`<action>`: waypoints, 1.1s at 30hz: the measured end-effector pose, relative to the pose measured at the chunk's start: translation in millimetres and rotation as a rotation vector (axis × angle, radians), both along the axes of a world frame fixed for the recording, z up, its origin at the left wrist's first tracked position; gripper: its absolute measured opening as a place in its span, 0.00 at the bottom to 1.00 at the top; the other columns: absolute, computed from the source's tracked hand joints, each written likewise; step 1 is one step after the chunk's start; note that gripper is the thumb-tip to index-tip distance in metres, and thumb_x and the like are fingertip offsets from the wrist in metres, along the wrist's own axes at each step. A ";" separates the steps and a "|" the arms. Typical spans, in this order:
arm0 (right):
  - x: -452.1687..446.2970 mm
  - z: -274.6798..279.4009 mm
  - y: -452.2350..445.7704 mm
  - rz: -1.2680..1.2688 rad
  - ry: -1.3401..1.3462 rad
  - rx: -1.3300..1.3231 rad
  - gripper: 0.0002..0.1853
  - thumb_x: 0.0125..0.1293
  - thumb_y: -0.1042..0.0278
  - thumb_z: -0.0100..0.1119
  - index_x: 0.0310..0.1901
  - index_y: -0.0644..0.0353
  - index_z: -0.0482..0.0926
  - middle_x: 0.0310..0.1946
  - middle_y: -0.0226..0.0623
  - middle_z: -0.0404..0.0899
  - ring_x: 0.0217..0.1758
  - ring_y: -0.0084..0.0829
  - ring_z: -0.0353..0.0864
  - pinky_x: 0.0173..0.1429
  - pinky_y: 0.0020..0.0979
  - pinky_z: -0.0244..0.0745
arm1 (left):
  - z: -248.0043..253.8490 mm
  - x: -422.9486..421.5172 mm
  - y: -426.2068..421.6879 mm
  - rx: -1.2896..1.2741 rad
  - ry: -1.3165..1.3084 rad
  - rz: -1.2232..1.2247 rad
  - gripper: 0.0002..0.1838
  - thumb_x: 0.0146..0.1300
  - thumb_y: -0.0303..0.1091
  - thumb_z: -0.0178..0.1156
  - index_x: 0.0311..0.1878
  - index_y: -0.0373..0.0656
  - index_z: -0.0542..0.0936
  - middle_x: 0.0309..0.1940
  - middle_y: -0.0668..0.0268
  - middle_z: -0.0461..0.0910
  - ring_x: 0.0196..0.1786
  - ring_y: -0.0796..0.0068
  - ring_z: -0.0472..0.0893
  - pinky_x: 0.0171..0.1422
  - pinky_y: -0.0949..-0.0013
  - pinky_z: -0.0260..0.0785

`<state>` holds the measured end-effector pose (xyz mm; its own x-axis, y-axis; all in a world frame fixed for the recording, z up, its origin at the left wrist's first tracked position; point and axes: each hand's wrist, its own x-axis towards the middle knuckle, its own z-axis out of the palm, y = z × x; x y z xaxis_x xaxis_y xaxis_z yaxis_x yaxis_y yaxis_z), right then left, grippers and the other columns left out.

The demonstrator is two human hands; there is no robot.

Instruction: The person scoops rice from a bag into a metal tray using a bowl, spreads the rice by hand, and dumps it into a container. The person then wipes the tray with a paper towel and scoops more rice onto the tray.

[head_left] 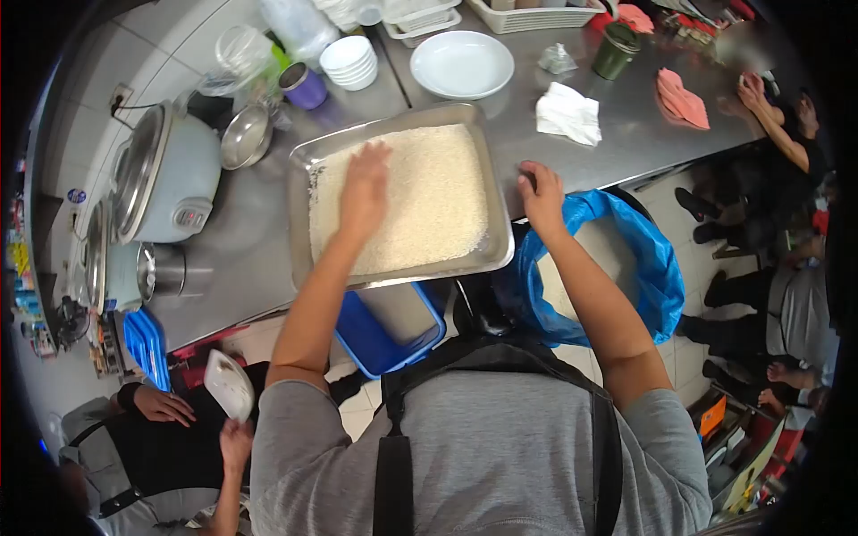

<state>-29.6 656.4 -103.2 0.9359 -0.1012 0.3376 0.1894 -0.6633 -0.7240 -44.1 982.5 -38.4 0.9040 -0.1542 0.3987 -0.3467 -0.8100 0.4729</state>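
Note:
A rectangular metal tray (299,234) on the steel counter holds a broad layer of pale grains (433,192). My left hand (365,189) lies on the grains in the tray's left half, its fingers stretched forward and slightly blurred. To the right of the tray, my right hand (541,195) is at the counter's front edge, fingers apart and slightly bent, holding nothing. Below my right forearm stands a container lined with a blue plastic bag (657,259), with pale grains inside. A blue bin (380,353) is under the counter edge, in front of me.
Left of the tray are a rice cooker (179,183), a metal bowl (247,137) and a purple cup (303,87). Behind it are a white plate (462,65) and a white cloth (568,114). A person at lower left holds a white dish (229,386); other people are at right.

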 end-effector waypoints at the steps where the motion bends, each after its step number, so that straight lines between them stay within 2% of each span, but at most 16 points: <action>1: 6.4 1.1 7.3 -0.061 0.055 -0.013 0.12 0.63 0.68 0.62 0.48 0.56 0.80 0.48 0.42 0.80 0.54 0.46 0.75 0.59 0.46 0.68 | -3.6 -12.3 -9.7 0.076 0.013 -0.045 0.21 0.75 0.39 0.46 0.67 0.46 0.73 0.69 0.56 0.69 0.76 0.53 0.60 0.82 0.49 0.40; 2: 17.6 -7.5 6.7 -0.016 0.144 0.064 0.10 0.65 0.65 0.60 0.47 0.53 0.81 0.48 0.39 0.78 0.54 0.44 0.74 0.56 0.44 0.68 | -5.1 -22.7 -22.3 0.143 0.038 -0.082 0.22 0.75 0.41 0.46 0.69 0.49 0.71 0.72 0.58 0.66 0.78 0.54 0.57 0.82 0.46 0.38; 5: 19.9 -3.4 12.0 0.046 -0.035 -0.186 0.10 0.65 0.65 0.59 0.46 0.53 0.80 0.48 0.38 0.77 0.54 0.44 0.74 0.55 0.45 0.67 | -6.0 -39.7 -51.9 0.377 0.098 -0.164 0.25 0.74 0.42 0.48 0.73 0.56 0.66 0.76 0.65 0.60 0.80 0.59 0.53 0.82 0.43 0.34; 6: 14.5 4.5 15.1 0.064 -0.094 -0.333 0.13 0.64 0.67 0.57 0.50 0.53 0.78 0.49 0.38 0.75 0.54 0.44 0.74 0.55 0.45 0.67 | -6.6 -40.6 -54.9 0.457 0.113 -0.187 0.26 0.73 0.42 0.49 0.74 0.57 0.64 0.77 0.68 0.58 0.80 0.61 0.52 0.82 0.42 0.33; 10: 17.2 5.6 16.7 0.218 -0.139 -0.568 0.20 0.59 0.72 0.57 0.55 0.55 0.73 0.51 0.41 0.73 0.53 0.45 0.74 0.55 0.45 0.68 | -13.4 -28.3 -42.3 0.482 0.113 -0.119 0.26 0.74 0.43 0.48 0.74 0.62 0.64 0.77 0.71 0.58 0.80 0.61 0.51 0.82 0.41 0.32; 13: 25.2 10.9 12.5 0.321 -0.102 -0.575 0.22 0.56 0.72 0.58 0.55 0.56 0.73 0.50 0.43 0.73 0.53 0.46 0.74 0.55 0.44 0.70 | -14.4 -16.0 -27.5 0.509 0.117 -0.107 0.26 0.74 0.44 0.48 0.74 0.63 0.64 0.76 0.71 0.58 0.80 0.61 0.51 0.82 0.41 0.32; 19: 22.9 17.0 9.7 0.318 -0.062 -0.354 0.26 0.54 0.76 0.58 0.57 0.61 0.69 0.47 0.47 0.73 0.51 0.51 0.74 0.57 0.46 0.70 | -19.7 0.3 12.7 0.565 0.117 -0.032 0.25 0.74 0.47 0.47 0.73 0.63 0.65 0.75 0.68 0.62 0.79 0.60 0.54 0.81 0.42 0.34; 20: 25.2 11.4 7.2 0.343 -0.066 -0.321 0.31 0.55 0.76 0.59 0.63 0.62 0.65 0.49 0.49 0.73 0.53 0.52 0.73 0.59 0.45 0.70 | -20.2 0.7 19.2 0.564 0.126 -0.010 0.25 0.74 0.48 0.47 0.73 0.63 0.66 0.74 0.68 0.63 0.79 0.60 0.54 0.81 0.43 0.34; 23: 23.7 11.1 6.9 0.343 -0.068 -0.234 0.37 0.55 0.75 0.61 0.68 0.62 0.61 0.56 0.52 0.71 0.57 0.54 0.71 0.63 0.45 0.68 | -19.6 2.9 37.0 0.559 0.144 0.054 0.25 0.74 0.49 0.48 0.73 0.63 0.66 0.73 0.66 0.64 0.79 0.59 0.54 0.81 0.43 0.35; 26: 21.4 13.0 5.5 0.371 -0.141 -0.321 0.43 0.53 0.75 0.62 0.72 0.60 0.56 0.65 0.53 0.65 0.63 0.55 0.68 0.67 0.47 0.64 | -21.8 0.1 59.9 0.554 0.160 0.109 0.26 0.74 0.53 0.47 0.73 0.63 0.66 0.74 0.65 0.63 0.79 0.58 0.55 0.81 0.44 0.36; 29: 22.9 16.6 1.8 0.523 -0.252 -0.342 0.45 0.50 0.75 0.63 0.73 0.54 0.58 0.71 0.52 0.58 0.65 0.54 0.67 0.69 0.48 0.62 | -28.2 -2.8 72.9 0.569 0.147 0.207 0.27 0.74 0.55 0.46 0.73 0.62 0.66 0.74 0.65 0.64 0.78 0.55 0.55 0.81 0.42 0.36; 33: 22.8 23.4 0.8 0.619 -0.221 -0.468 0.46 0.46 0.76 0.64 0.72 0.47 0.62 0.73 0.51 0.56 0.66 0.52 0.67 0.71 0.47 0.61 | -44.8 4.2 48.9 0.485 0.194 0.427 0.31 0.70 0.62 0.47 0.71 0.58 0.69 0.75 0.57 0.61 0.77 0.42 0.54 0.77 0.31 0.38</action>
<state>-6.8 657.2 -79.8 0.6826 0.6112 0.4005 0.7280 -0.6167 -0.2997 -39.9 1031.4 -83.1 0.9736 0.1122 0.1988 0.1058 -0.9935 0.0427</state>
